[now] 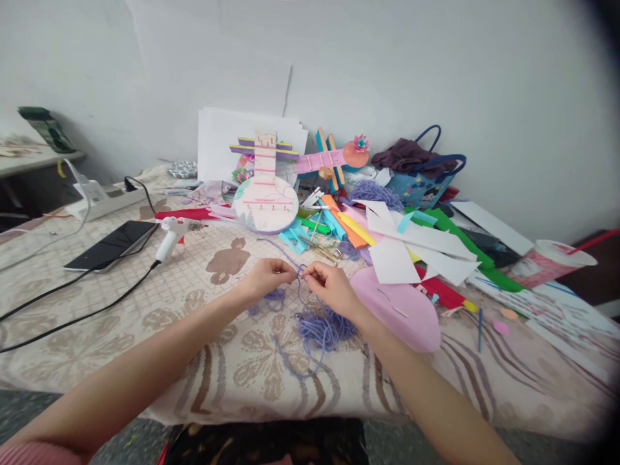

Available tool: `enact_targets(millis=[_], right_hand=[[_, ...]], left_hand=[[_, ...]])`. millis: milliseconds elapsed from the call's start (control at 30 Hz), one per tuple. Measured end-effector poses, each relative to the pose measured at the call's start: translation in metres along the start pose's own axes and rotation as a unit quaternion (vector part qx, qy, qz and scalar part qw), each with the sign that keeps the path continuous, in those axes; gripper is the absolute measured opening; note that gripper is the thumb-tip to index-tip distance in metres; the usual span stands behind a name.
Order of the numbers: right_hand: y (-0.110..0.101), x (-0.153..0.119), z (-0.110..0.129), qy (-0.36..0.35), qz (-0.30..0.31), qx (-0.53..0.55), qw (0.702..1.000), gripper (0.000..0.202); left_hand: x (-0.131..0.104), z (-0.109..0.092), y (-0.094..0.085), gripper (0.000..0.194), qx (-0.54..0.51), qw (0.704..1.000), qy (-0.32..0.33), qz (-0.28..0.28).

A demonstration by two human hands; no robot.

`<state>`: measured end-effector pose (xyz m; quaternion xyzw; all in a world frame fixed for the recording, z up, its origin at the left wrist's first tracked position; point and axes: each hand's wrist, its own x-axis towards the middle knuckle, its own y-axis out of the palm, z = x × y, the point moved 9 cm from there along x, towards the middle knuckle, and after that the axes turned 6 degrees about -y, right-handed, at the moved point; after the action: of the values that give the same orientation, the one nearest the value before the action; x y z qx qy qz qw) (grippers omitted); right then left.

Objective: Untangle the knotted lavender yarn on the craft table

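Observation:
My left hand (271, 279) and my right hand (332, 287) meet over the middle of the table, fingertips close together. Both pinch a strand of purple yarn (301, 294) that loops between them. Below my right hand lies a tangled heap of the same purple yarn (323, 328), with a loose end curling toward the table's front. A smaller clump of yarn (271, 300) sits under my left hand. Right of the heap, a pink oval sheet (397, 310) lies partly behind my right forearm. Scissors (324, 248) rest just beyond my hands.
A white glue gun (170, 240) and a black tablet (112, 245) with cables lie at left, near a power strip (109, 203). Paper scraps (421, 236) pile up at right, beside a cup (549, 261). Decorated craft pieces (265, 203) and a blue bag (421, 187) stand against the wall.

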<state>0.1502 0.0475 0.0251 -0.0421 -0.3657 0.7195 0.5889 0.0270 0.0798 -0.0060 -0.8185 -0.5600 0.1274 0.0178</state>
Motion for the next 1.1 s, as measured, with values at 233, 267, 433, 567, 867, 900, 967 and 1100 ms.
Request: enact_targets(millis=[233,267,433,567,867,900,967,1100], right_hand=[[0.009,-0.005,0.013,-0.03,0.007,-0.036,0.999,0.009],[0.009,-0.005,0.014,-0.035,0.005,-0.047,0.998,0.009],[0.01,-0.007,0.02,-0.057,-0.001,-0.092,0.994,0.007],[0.018,-0.01,0.024,-0.074,0.035,-0.122,0.989,0.009],[0.02,-0.006,0.03,-0.12,0.112,-0.108,0.981,0.012],[0.013,-0.004,0.03,-0.118,0.112,-0.097,0.982,0.013],[-0.006,0.0,0.025,-0.096,0.104,-0.094,0.985,0.015],[-0.025,-0.006,0.001,-0.04,0.199,-0.112,0.973,0.022]], left_hand=[[0.002,0.007,0.008,0.017,-0.035,0.999,-0.021,0.025],[0.002,0.008,0.009,0.018,-0.042,0.999,-0.024,0.024],[0.003,0.013,0.008,0.022,-0.106,0.993,-0.042,0.019],[0.004,0.017,0.007,0.024,-0.159,0.986,-0.051,0.021],[-0.002,0.01,0.019,0.024,-0.267,0.958,-0.067,0.086],[-0.003,0.009,0.019,0.024,-0.269,0.957,-0.066,0.088],[-0.003,0.009,0.019,0.024,-0.268,0.957,-0.068,0.089],[-0.001,0.01,0.018,0.024,-0.268,0.957,-0.065,0.093]])
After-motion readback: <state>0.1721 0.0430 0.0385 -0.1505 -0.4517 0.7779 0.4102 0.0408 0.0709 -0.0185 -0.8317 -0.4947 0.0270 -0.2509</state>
